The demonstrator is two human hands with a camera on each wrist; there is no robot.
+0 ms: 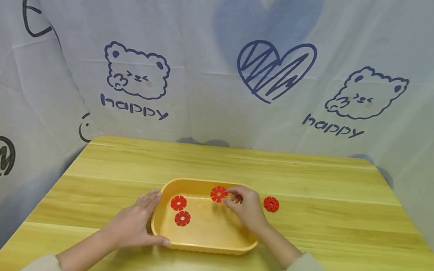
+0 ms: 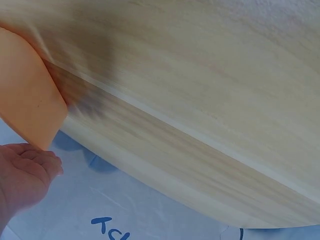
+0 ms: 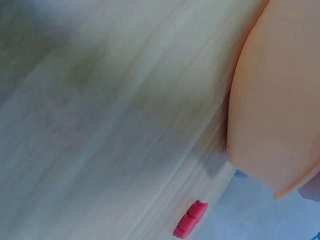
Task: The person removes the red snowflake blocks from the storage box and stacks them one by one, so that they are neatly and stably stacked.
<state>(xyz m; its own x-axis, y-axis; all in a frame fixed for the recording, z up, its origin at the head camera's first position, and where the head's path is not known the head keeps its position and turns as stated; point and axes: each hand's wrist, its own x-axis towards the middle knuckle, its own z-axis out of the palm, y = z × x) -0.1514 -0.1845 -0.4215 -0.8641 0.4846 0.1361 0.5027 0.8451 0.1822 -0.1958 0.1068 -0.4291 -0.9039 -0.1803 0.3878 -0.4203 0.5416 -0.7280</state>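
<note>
- A pale cloth (image 1: pixel 199 94) hangs behind the bench, printed with hearts, bear faces and the word "happy".
- The wood-grain bench (image 1: pixel 342 217) carries everything else.
- A shallow yellow tray (image 1: pixel 211 233) with rounded corners rests on the bench; two red discs lie inside it, and a third is held over its far part.
- The left hand (image 1: pixel 135 223) is spread wide at the tray's left end, fingers against the outside, thumb on the near rim.
- The right hand (image 1: pixel 247 206) reaches over the tray's right side, thumb and forefinger nearly closed, pinching the edge of one notched red disc (image 1: pixel 214 194).
- Inside, towards the left, lie the upper disc (image 1: pixel 174 203) and, just nearer the person, the lower disc (image 1: pixel 178 218), almost touching.
- The outer disc (image 1: pixel 275 205), also red, lies on the bench, just right of the tray.
</note>
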